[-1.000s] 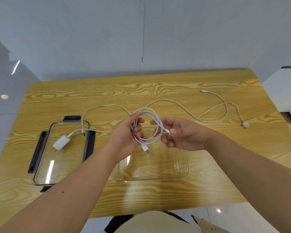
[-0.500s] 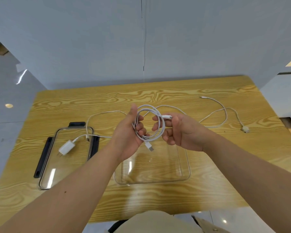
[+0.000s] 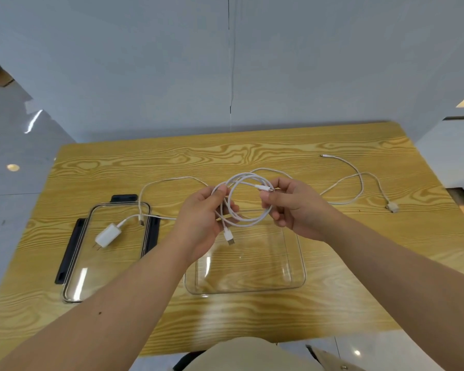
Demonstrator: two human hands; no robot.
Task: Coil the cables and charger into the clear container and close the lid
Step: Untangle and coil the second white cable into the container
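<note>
My left hand (image 3: 201, 223) pinches a coiled white cable (image 3: 248, 222) above the clear container (image 3: 298, 274); a USB plug dangles from the coil. My right hand (image 3: 292, 207) holds the coil's other end, a small plug between thumb and fingers. The white charger (image 3: 108, 235) lies on the clear lid (image 3: 75, 285) at the left, with its own cable (image 3: 169, 180) looping across the table. A second loose white cable (image 3: 359, 183) lies at the right, ending in a small connector (image 3: 392, 207).
The wooden table (image 3: 252, 153) stands against a pale wall. The lid has black latches (image 3: 69, 253) on its sides. The container sits near the front edge, directly below my hands.
Both hands have lifted slightly with the coil. The right hand has drawn the plug end up to the top of the loop and pinches it there.
</note>
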